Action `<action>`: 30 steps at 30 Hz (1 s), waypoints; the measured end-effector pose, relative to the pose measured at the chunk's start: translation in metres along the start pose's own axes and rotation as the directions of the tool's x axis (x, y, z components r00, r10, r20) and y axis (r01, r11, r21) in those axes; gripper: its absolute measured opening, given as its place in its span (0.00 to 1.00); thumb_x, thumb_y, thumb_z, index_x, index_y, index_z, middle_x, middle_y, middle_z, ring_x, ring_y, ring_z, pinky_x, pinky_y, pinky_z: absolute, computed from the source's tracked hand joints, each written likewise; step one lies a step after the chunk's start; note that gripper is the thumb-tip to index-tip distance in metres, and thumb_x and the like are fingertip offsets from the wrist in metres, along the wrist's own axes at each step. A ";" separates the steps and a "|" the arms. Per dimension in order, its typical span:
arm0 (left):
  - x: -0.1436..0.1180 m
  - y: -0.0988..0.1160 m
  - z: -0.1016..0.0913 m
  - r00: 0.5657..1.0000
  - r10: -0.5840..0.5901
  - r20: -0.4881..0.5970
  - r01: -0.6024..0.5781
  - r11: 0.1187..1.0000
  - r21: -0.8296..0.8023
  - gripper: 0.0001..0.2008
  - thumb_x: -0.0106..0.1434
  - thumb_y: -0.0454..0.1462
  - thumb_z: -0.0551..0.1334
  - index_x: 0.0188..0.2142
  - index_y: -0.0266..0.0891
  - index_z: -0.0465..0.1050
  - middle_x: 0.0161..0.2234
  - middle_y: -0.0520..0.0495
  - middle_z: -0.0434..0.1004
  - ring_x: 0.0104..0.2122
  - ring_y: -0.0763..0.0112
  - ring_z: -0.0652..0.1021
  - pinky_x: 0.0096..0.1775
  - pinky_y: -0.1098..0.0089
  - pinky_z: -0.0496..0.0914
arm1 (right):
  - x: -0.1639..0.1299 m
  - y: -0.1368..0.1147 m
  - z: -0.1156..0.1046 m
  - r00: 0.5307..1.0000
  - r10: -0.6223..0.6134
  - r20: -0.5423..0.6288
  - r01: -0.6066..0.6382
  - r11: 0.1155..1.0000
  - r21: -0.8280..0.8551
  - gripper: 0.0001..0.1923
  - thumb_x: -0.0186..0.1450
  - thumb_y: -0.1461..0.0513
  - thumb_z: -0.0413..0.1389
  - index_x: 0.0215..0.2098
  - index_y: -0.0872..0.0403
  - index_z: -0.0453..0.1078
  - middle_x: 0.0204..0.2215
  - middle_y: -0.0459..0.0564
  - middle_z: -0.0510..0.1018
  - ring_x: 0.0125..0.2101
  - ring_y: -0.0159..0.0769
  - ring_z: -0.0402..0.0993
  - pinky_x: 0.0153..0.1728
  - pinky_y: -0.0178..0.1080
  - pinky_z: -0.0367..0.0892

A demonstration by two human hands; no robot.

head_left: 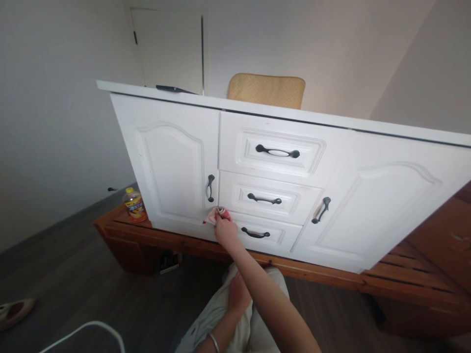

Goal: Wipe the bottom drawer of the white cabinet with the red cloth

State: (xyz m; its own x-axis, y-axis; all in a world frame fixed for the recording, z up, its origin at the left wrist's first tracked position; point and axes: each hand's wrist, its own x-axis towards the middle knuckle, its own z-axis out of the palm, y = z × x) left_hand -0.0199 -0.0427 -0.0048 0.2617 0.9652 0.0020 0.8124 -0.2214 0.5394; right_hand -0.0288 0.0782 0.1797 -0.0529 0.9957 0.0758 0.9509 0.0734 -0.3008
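Note:
A crumpled pink, white and red cloth [212,215] is gripped in my right hand [225,231]. This hand is against the front of a white cabinet [165,171], low at the seam between the left door and the bottom drawer. Just to its right is the bottom drawer's dark handle [255,233], and the left door's handle [210,188] sits above it. On my lap lies my left hand [239,294], with a bracelet [214,342] on the wrist. My right forearm covers its fingers, so their pose is hidden.
The cabinet stands on a wooden bench [198,246]. A bottle with a yellow cap [134,206] stands at its left end. Behind the cabinet rises a tan chair back [267,89]. A dark flat object [172,88] lies on the cabinet top. A white cable [99,323] and a shoe [16,312] are lower left.

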 end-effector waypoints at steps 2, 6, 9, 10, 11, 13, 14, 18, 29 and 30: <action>0.000 0.000 -0.001 1.000 -0.003 -0.001 0.003 1.000 0.004 0.20 0.71 0.33 0.51 0.54 0.39 0.79 0.50 0.41 0.85 0.50 0.57 0.81 0.50 0.65 0.71 | 0.000 0.000 0.001 1.000 0.006 -0.001 -0.006 1.000 -0.009 0.32 0.73 0.65 0.43 0.75 0.54 0.54 0.51 0.65 0.84 0.51 0.48 0.82 0.51 0.47 0.73; 0.002 0.004 0.002 0.999 0.033 -0.011 -0.033 0.999 0.006 0.18 0.71 0.33 0.52 0.47 0.42 0.81 0.48 0.44 0.85 0.52 0.59 0.80 0.52 0.66 0.70 | -0.014 0.026 -0.002 0.999 0.033 -0.017 -0.034 0.998 -0.054 0.34 0.72 0.67 0.42 0.76 0.50 0.51 0.51 0.64 0.84 0.51 0.49 0.82 0.49 0.47 0.74; 0.004 0.007 0.005 0.998 0.050 -0.024 -0.050 0.999 0.014 0.18 0.71 0.33 0.51 0.41 0.41 0.81 0.44 0.44 0.84 0.50 0.60 0.79 0.52 0.65 0.69 | -0.035 0.060 -0.011 0.994 0.109 -0.025 -0.111 0.989 -0.095 0.34 0.72 0.66 0.42 0.76 0.48 0.52 0.52 0.62 0.83 0.52 0.50 0.81 0.47 0.47 0.75; 0.005 0.007 0.006 0.998 0.053 -0.026 -0.052 0.998 0.017 0.18 0.72 0.33 0.51 0.40 0.40 0.81 0.43 0.43 0.84 0.50 0.60 0.79 0.51 0.64 0.69 | -0.043 0.074 -0.015 0.990 0.139 -0.028 -0.141 0.984 -0.108 0.34 0.72 0.66 0.43 0.76 0.47 0.52 0.53 0.61 0.83 0.53 0.51 0.81 0.47 0.47 0.75; 0.005 0.007 0.007 0.998 0.056 -0.028 -0.055 0.998 0.018 0.17 0.72 0.34 0.51 0.39 0.40 0.81 0.43 0.43 0.83 0.50 0.60 0.79 0.51 0.65 0.68 | -0.053 0.088 -0.019 0.985 0.168 -0.032 -0.170 0.978 -0.120 0.34 0.72 0.65 0.44 0.76 0.47 0.52 0.54 0.61 0.82 0.53 0.51 0.81 0.47 0.46 0.75; 0.005 0.006 0.008 0.998 0.061 -0.031 -0.061 0.998 0.017 0.16 0.72 0.34 0.52 0.39 0.40 0.81 0.43 0.43 0.83 0.49 0.61 0.79 0.50 0.66 0.68 | -0.072 0.117 -0.029 0.971 0.234 -0.039 -0.238 0.961 -0.142 0.35 0.72 0.64 0.45 0.77 0.46 0.50 0.55 0.61 0.82 0.52 0.51 0.81 0.47 0.47 0.75; 0.005 0.006 0.009 0.997 0.064 -0.033 -0.063 0.998 0.016 0.16 0.72 0.34 0.53 0.38 0.40 0.81 0.43 0.44 0.83 0.49 0.62 0.79 0.50 0.66 0.67 | -0.082 0.131 -0.034 0.962 0.269 -0.039 -0.272 0.950 -0.151 0.35 0.72 0.64 0.45 0.77 0.46 0.50 0.56 0.61 0.81 0.52 0.51 0.81 0.46 0.47 0.75; 0.005 0.006 0.010 0.996 0.066 -0.054 -0.065 0.998 0.018 0.16 0.72 0.34 0.53 0.38 0.41 0.80 0.42 0.44 0.83 0.48 0.63 0.79 0.48 0.67 0.67 | -0.118 0.186 -0.053 0.912 0.406 -0.064 -0.411 0.896 -0.167 0.34 0.73 0.62 0.44 0.76 0.47 0.51 0.61 0.62 0.78 0.54 0.51 0.81 0.46 0.46 0.74; 0.005 0.005 0.012 0.994 0.078 -0.081 -0.075 0.996 0.045 0.15 0.71 0.35 0.54 0.37 0.41 0.80 0.40 0.45 0.83 0.45 0.63 0.80 0.46 0.66 0.67 | -0.145 0.233 -0.069 0.828 0.556 -0.068 -0.560 0.820 -0.114 0.32 0.76 0.58 0.35 0.77 0.52 0.49 0.62 0.65 0.77 0.52 0.55 0.81 0.48 0.51 0.71; 0.005 0.005 0.012 0.994 0.079 -0.081 -0.075 0.996 0.046 0.15 0.71 0.35 0.54 0.37 0.41 0.80 0.40 0.45 0.83 0.45 0.63 0.80 0.46 0.66 0.67 | -0.144 0.233 -0.068 0.827 0.559 -0.060 -0.562 0.820 -0.110 0.32 0.76 0.58 0.35 0.77 0.52 0.48 0.62 0.65 0.77 0.52 0.55 0.81 0.48 0.51 0.71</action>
State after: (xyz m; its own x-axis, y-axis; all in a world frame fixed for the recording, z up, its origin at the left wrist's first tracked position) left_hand -0.0081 -0.0405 -0.0125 0.2820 0.9528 0.1124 0.8133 -0.2996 0.4987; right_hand 0.2208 -0.0519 0.1637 0.5057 0.8613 -0.0488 0.8429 -0.5054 -0.1848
